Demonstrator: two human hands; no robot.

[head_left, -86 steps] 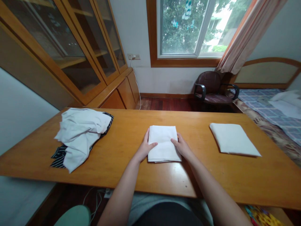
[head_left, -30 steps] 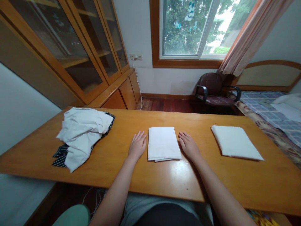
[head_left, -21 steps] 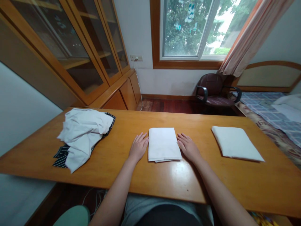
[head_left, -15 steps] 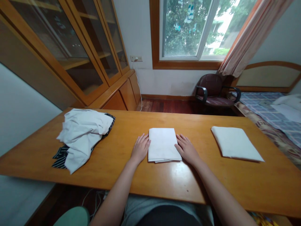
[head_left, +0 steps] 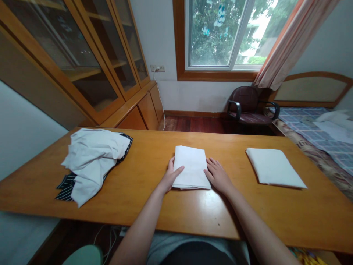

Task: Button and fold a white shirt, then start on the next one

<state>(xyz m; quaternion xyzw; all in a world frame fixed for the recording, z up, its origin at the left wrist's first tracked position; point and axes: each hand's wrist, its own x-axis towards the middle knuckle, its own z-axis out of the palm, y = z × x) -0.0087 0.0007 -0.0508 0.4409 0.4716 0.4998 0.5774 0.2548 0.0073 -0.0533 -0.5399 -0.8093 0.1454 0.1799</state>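
A folded white cloth (head_left: 191,167) lies in front of me in the middle of the table. At its left edge my left hand (head_left: 169,177) is closed, the thumb on top and the fingers tucked beneath, and that side is raised a little. My right hand (head_left: 218,176) rests flat along the cloth's right edge, fingers stretched out, thumb touching the edge. Farther right lies a second folded white cloth (head_left: 275,167), thicker and neatly squared.
On the table's (head_left: 149,158) left side is a rumpled heap of white fabric (head_left: 91,154) with black striped fabric (head_left: 66,187) showing under it. Beyond the table stand a glass-door cabinet (head_left: 121,97), a dark red armchair (head_left: 246,105) and a bed (head_left: 325,129). A green stool (head_left: 82,255) is below left.
My left hand has gone from lying flat beside the cloth to gripping its left edge, which has risen slightly. My right hand has stayed in place. The view has shifted slightly.
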